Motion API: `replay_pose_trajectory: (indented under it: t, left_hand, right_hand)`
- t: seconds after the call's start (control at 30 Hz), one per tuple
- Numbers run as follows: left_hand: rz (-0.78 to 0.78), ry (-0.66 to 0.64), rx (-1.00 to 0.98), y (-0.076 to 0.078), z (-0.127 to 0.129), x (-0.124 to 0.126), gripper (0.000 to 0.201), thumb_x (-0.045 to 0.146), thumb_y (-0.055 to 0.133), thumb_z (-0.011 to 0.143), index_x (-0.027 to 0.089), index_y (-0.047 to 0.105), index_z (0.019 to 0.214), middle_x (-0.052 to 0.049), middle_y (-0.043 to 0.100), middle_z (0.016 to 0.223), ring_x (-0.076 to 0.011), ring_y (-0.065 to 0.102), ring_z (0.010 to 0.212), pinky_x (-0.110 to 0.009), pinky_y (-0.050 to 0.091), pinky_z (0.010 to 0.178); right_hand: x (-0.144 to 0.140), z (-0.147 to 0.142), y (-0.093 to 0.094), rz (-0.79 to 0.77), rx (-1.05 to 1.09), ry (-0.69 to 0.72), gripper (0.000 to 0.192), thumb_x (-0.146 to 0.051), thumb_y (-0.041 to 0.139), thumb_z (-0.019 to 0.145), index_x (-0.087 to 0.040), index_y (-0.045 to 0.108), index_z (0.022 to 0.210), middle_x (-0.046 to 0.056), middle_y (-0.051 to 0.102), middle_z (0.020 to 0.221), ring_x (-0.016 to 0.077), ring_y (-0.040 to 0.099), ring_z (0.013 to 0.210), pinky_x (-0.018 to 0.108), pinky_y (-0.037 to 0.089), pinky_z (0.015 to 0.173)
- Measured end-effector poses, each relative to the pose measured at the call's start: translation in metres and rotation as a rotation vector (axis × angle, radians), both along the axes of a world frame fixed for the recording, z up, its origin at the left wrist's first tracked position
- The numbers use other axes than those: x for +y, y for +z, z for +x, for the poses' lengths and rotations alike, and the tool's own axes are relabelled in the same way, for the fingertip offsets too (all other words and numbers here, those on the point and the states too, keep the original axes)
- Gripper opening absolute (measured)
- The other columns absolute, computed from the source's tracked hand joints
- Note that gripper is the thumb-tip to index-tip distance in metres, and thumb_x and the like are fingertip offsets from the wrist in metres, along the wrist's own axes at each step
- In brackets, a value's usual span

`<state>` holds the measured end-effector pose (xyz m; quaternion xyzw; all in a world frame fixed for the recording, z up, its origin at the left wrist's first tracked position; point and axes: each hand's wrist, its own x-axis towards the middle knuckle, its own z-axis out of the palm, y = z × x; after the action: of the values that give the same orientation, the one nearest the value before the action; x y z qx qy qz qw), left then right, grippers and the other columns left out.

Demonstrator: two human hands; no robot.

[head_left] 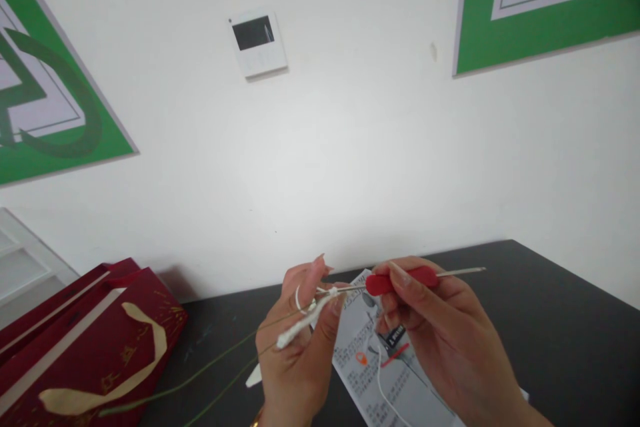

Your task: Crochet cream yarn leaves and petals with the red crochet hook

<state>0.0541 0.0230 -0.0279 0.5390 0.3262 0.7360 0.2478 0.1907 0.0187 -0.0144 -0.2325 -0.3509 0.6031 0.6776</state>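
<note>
Above the dark worktop (550, 320), the right hand (440, 327) has its grip clamped on a red-handled hook (400, 280). The left hand (300, 340) pinches a white yarn piece (305, 321) at the hook's tip. A printed sheet (370, 373) lies beneath; a red bag (85, 340) lies at left.

Bright, even light; soft focus

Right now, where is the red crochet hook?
The red crochet hook is low and centre-right in the head view, in the right hand, its tip at the white yarn the left hand holds.
</note>
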Motion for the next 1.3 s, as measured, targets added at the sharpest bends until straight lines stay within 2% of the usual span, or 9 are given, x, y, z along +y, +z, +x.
replay_pose_trajectory:
  t: [0.13,0.23,0.33,0.4,0.5,0.6,0.73,1.03,1.3]
  left_hand:
    - [-0.095,0.065,-0.123,0.003,0.014,-0.005,0.022,0.013,0.078,0.070,0.028,0.080,0.087,-0.002,0.075,0.079,-0.0195,0.064,0.082,-0.036,0.047,0.089]
    - [-0.246,-0.161,-0.347,0.004,0.016,-0.008,0.023,0.016,0.078,0.071,0.029,0.079,0.090,0.001,0.072,0.075,-0.0135,0.065,0.076,-0.028,0.049,0.085]
    - [-0.475,-0.500,-0.575,0.010,0.007,-0.013,0.049,0.014,0.077,0.072,0.034,0.069,0.116,0.000,0.071,0.080,-0.0094,0.064,0.069,-0.021,0.051,0.070]
    - [-0.518,-0.588,-0.616,0.015,-0.001,-0.014,0.049,0.010,0.076,0.072,0.028,0.069,0.118,-0.003,0.071,0.081,-0.0104,0.065,0.073,-0.021,0.051,0.073]
    - [-0.498,-0.621,-0.602,0.019,-0.010,-0.014,0.046,0.007,0.074,0.072,0.021,0.071,0.116,-0.006,0.072,0.080,-0.0120,0.066,0.075,-0.023,0.051,0.077]
    - [-0.490,-0.632,-0.580,0.020,-0.014,-0.014,0.048,0.006,0.074,0.072,0.021,0.070,0.117,-0.006,0.072,0.081,-0.0127,0.066,0.073,-0.024,0.051,0.076]
    - [-0.490,-0.599,-0.559,0.021,-0.017,-0.018,0.052,0.006,0.076,0.069,0.024,0.070,0.118,-0.004,0.070,0.080,-0.0139,0.065,0.070,-0.028,0.052,0.072]
    - [-0.445,-0.579,-0.548,0.029,-0.027,-0.024,0.047,0.007,0.077,0.068,0.026,0.073,0.111,-0.002,0.070,0.079,-0.0103,0.063,0.067,-0.020,0.051,0.067]
    - [-0.475,-0.649,-0.550,0.034,-0.029,-0.025,0.044,0.007,0.079,0.064,0.023,0.077,0.105,-0.003,0.071,0.077,-0.0125,0.063,0.066,-0.023,0.052,0.066]
  right_hand:
    - [-0.014,-0.007,-0.005,0.249,-0.292,-0.345,0.007,-0.024,0.071,0.081,-0.025,0.078,0.081,0.003,0.071,0.065,0.0136,0.064,0.055,0.020,0.054,0.052]
    - [-0.025,-0.008,-0.016,0.608,-0.632,-0.589,0.035,-0.010,0.066,0.083,-0.032,0.074,0.108,0.004,0.076,0.081,0.0177,0.068,0.066,0.025,0.057,0.059]
    - [-0.024,-0.001,-0.028,0.919,-0.857,-0.609,0.048,-0.012,0.067,0.083,-0.029,0.063,0.128,0.010,0.076,0.103,0.0276,0.069,0.094,0.038,0.057,0.084]
    - [-0.016,0.003,-0.033,1.005,-0.877,-0.473,0.058,-0.004,0.070,0.076,-0.029,0.062,0.128,0.010,0.076,0.104,0.0265,0.070,0.093,0.034,0.059,0.077]
    - [-0.003,0.004,-0.032,0.820,-0.612,-0.353,0.047,-0.001,0.062,0.081,-0.032,0.069,0.116,0.007,0.073,0.094,0.0196,0.068,0.075,0.029,0.056,0.060]
    - [0.004,-0.001,-0.025,0.613,-0.388,-0.240,0.026,-0.010,0.061,0.086,-0.029,0.075,0.099,0.005,0.070,0.083,0.0175,0.066,0.066,0.028,0.053,0.055]
    - [0.001,-0.004,-0.017,0.549,-0.242,-0.141,0.015,-0.018,0.066,0.085,-0.025,0.078,0.092,0.006,0.069,0.077,0.0175,0.065,0.061,0.028,0.053,0.054]
    - [-0.008,0.003,-0.015,0.493,-0.221,-0.116,0.013,-0.025,0.067,0.085,-0.028,0.078,0.092,0.007,0.069,0.077,0.0192,0.065,0.062,0.031,0.054,0.053]
    - [-0.008,0.011,-0.013,0.497,-0.282,-0.089,0.011,-0.027,0.069,0.083,-0.028,0.078,0.089,0.007,0.068,0.075,0.0200,0.064,0.061,0.033,0.053,0.052]
